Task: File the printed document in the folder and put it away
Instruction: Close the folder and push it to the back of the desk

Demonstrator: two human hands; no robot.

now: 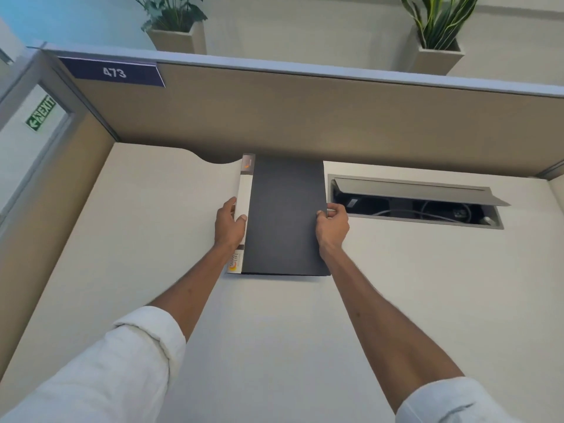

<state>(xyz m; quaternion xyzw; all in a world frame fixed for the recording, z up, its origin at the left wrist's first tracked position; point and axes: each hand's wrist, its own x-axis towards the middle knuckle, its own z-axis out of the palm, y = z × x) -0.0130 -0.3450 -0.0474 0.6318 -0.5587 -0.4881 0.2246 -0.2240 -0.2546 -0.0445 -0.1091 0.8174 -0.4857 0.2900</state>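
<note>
I am holding the dark folder point(285, 215) flat on the desk point(427, 285), its far end against the partition point(335, 123). My left hand point(229, 227) is gripping the white spine, fingers curled around it; my right hand point(332, 227) is pinching the opposite edge.

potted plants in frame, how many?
2. One planter stands behind the partition at upper left of centre, the other planter at upper right. Both are cut off by the top edge; more could sit outside the frame.
</note>
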